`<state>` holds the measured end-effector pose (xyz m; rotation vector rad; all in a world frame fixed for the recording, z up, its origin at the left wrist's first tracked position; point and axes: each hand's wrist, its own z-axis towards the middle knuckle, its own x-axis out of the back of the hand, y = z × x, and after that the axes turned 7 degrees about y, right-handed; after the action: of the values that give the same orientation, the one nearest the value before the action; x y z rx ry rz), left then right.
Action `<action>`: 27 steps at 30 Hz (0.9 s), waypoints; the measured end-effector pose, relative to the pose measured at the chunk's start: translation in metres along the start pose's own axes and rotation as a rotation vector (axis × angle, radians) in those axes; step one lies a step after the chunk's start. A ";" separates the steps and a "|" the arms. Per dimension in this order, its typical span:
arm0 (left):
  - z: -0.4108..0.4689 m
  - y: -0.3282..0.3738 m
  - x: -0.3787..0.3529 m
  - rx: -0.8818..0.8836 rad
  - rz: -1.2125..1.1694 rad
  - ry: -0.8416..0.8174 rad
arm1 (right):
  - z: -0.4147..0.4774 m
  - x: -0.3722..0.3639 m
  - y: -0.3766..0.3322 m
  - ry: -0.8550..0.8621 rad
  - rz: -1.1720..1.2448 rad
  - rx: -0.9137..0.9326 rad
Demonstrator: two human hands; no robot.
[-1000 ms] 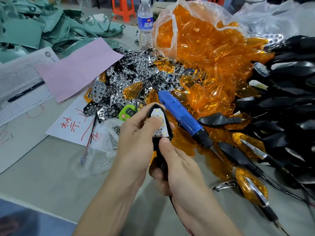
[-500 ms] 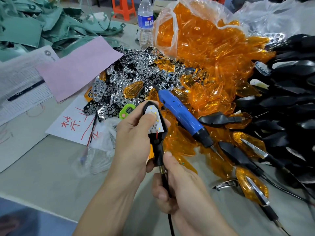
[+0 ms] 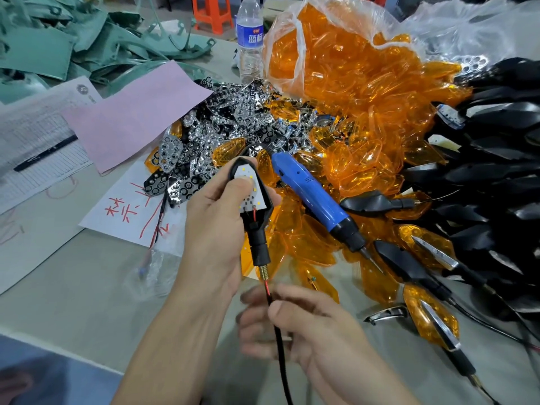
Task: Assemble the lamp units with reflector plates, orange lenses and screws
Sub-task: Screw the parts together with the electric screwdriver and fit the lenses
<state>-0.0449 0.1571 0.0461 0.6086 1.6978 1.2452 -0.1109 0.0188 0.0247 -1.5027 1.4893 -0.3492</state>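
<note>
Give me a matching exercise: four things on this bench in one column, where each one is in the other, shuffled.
1 lamp unit
2 cable
3 screwdriver
4 bottle

A upright, farthest back
B lying on the orange lenses
C held by the left hand
D pinched by the right hand

Pairs: 1-C, 2-D, 3-B, 4-A

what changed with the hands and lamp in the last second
The right hand slid down off the stem of the lamp unit onto its cable, which it now pinches below the threaded end. The left hand kept holding the lamp unit, thumb on the LED board. The blue screwdriver stayed on the orange lenses.
</note>
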 end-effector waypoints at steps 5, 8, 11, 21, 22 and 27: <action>-0.002 0.003 -0.002 -0.035 0.005 -0.002 | 0.004 -0.006 -0.017 0.085 -0.036 0.103; -0.002 0.004 -0.003 -0.046 0.001 0.000 | 0.006 -0.010 -0.019 0.082 -0.028 0.131; -0.001 0.004 -0.002 -0.049 0.006 0.003 | 0.007 -0.010 -0.015 0.027 -0.036 0.117; 0.002 0.004 -0.001 -0.106 -0.009 0.039 | -0.002 0.004 -0.008 0.080 -0.291 0.105; 0.001 0.003 -0.002 -0.112 -0.007 0.039 | -0.002 0.002 -0.008 0.101 -0.280 0.130; 0.002 0.000 -0.004 -0.124 -0.027 0.059 | 0.002 -0.003 -0.006 0.200 -0.212 0.201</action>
<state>-0.0418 0.1550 0.0473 0.4775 1.6576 1.3496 -0.1065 0.0215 0.0292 -1.4986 1.4025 -0.7726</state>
